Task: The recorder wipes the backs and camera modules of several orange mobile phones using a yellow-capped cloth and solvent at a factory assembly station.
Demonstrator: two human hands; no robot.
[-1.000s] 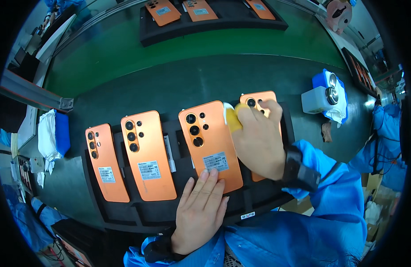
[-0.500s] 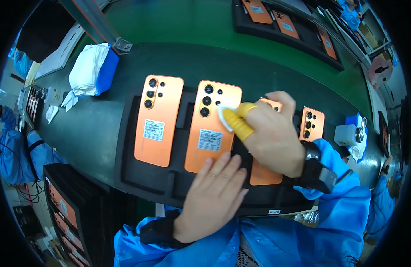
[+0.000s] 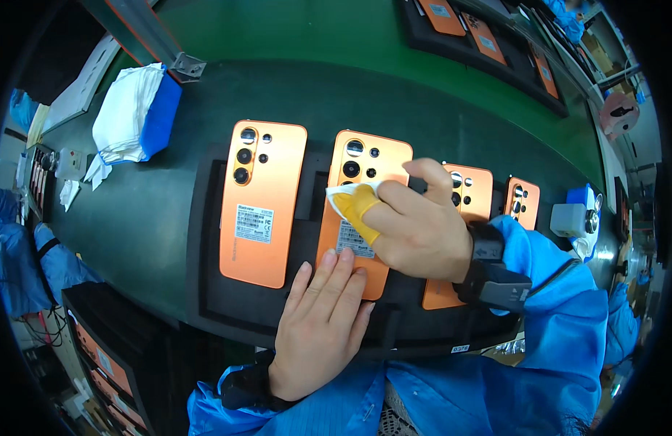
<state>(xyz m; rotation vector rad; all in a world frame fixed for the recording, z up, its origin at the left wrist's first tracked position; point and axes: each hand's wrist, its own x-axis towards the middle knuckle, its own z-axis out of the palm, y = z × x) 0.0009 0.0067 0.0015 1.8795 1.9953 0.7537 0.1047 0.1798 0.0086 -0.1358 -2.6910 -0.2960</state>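
Observation:
An orange phone [image 3: 394, 156] lies back side up in a black foam tray [image 3: 238, 309]. My right hand [image 3: 423, 229], with yellow finger covers on it, presses a white cloth [image 3: 334, 198] against the phone's back, just below the camera lenses. My left hand [image 3: 318, 338] lies flat with fingers stretched over the phone's lower end, touching it near the label. To the left in the tray is another orange phone [image 3: 256, 196], with a white label. A third orange phone [image 3: 477, 178] is partly covered by my right hand and wrist, and a fourth phone [image 3: 522, 207] shows beyond my right sleeve.
A blue box [image 3: 161, 109] of white wipes stands at the back left. Another tray of orange phones [image 3: 485, 43] sits at the back right. Stacked phone trays [image 3: 132, 312] rise at the lower left. A white bottle with a blue holder [image 3: 572, 218] is at the right.
My right hand has moved the cloth left across the phone's back, from right of the lenses to below them. My left hand has slid left along its lower end. The view has shifted slightly.

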